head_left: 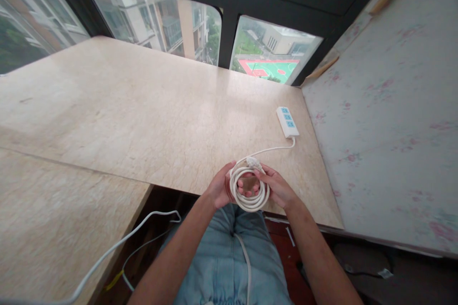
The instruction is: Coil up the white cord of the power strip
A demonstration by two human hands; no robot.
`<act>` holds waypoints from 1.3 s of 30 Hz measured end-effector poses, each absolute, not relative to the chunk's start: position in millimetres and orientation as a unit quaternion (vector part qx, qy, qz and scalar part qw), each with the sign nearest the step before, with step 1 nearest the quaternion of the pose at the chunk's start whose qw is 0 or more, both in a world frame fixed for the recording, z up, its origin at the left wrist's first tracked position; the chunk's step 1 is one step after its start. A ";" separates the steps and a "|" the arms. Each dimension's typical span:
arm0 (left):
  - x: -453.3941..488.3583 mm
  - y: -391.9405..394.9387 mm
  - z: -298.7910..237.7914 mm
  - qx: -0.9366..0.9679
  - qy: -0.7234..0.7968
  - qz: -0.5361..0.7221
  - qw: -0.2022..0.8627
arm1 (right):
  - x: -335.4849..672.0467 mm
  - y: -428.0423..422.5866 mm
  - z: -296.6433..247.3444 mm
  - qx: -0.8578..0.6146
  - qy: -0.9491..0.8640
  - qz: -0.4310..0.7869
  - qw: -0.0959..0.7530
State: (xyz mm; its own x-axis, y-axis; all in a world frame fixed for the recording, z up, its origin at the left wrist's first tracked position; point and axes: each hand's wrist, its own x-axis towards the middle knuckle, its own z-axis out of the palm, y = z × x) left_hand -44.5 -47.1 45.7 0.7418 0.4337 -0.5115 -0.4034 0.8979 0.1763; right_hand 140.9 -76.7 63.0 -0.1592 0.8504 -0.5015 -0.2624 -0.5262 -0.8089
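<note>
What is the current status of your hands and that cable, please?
Left hand and right hand both grip the coiled white cable. Cable tail runs to the power strip on the stone countertop. Nothing blocking.

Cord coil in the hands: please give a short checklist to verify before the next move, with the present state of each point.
1. Both hands on the coil: left hand and right hand grip opposite sides. Ok.
2. Loops lie neatly together. Ok.
3. Plug rests on top of the coil, in view. Ok.
4. Cord all wound: a free length runs to the power strip. Not ok.
5. Strip lies flat on the counter. Ok.
6. Strip's sockets empty. Cannot tell.
</note>
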 end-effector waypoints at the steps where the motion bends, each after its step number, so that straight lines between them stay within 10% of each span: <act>1: -46.5 -46.5 44.3 0.046 0.276 0.219 0.935 | 141.8 -76.2 64.1 -0.508 -0.293 0.709 0.392; 14: -28.8 -61.7 48.0 -0.081 0.302 0.392 0.865 | 153.1 -72.6 82.9 -0.456 -0.327 0.717 0.413; 28: -13.3 -64.2 64.0 -0.132 0.218 0.488 0.835 | 107.7 -80.8 62.7 -0.454 -0.194 0.600 0.630; 39: -25.2 -69.8 53.1 0.039 0.377 0.411 0.829 | 116.9 -78.4 73.8 -0.486 -0.247 0.692 0.474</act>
